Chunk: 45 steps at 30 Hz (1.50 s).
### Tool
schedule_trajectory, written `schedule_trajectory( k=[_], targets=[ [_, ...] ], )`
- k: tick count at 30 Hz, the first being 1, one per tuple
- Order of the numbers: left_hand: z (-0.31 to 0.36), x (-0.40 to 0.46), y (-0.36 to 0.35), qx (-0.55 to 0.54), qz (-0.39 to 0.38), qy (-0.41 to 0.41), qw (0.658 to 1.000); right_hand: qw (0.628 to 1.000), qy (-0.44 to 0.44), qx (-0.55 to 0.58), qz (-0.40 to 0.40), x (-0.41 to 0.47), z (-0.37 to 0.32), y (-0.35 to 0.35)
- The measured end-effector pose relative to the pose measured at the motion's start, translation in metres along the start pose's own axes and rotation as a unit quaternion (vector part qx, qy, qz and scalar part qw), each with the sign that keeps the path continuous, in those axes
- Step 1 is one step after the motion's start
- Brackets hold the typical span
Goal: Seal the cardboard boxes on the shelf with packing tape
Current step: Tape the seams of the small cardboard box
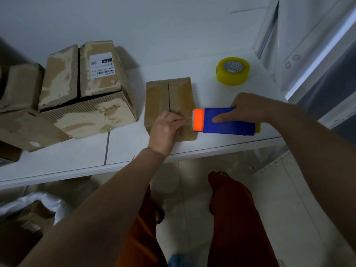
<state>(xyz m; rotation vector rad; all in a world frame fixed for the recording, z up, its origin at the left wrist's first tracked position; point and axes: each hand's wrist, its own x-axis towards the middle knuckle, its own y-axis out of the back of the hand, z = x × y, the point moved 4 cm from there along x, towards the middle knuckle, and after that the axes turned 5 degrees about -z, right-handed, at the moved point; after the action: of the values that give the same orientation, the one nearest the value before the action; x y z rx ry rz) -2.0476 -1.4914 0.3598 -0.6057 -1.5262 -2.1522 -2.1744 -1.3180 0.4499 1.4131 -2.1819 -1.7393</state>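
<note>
Big box (pixel 84 89) label (pixel 101 64): "15N", rest unreadable.

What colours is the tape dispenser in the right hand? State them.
The tape dispenser is blue with an orange front end, clearest in the head view.

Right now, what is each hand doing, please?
Left hand: fingers pressing on the small cardboard box, holding nothing.
Right hand: gripping the blue tape dispenser.

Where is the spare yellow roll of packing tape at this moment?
In the head view, the yellow tape roll lies on the white shelf, at the back right, beyond the right hand and the blue tape dispenser.
</note>
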Motion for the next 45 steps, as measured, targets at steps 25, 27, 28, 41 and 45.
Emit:
schedule_trajectory(
  k=[25,27,28,41,45],
  targets=[
    [-0.006,-0.01,0.005,-0.04,0.022,0.138,0.989,1.0,-0.006,0.006,0.006,0.003,0.015,-0.011],
    [0.001,-0.006,-0.002,-0.028,0.007,0.081,0.996,1.0,-0.01,-0.007,0.005,0.003,0.016,-0.01],
    [0.004,-0.005,-0.007,-0.028,-0.008,0.055,0.998,1.0,-0.013,-0.013,0.006,0.003,0.017,-0.01],
    [0.013,0.0,-0.027,0.093,-0.033,0.085,0.992,0.996,-0.031,0.027,-0.079,-0.013,0.028,0.007],
    [0.012,-0.001,-0.029,0.115,-0.055,0.067,0.99,0.996,-0.045,-0.035,-0.071,-0.008,0.009,0.007]
  ],
)
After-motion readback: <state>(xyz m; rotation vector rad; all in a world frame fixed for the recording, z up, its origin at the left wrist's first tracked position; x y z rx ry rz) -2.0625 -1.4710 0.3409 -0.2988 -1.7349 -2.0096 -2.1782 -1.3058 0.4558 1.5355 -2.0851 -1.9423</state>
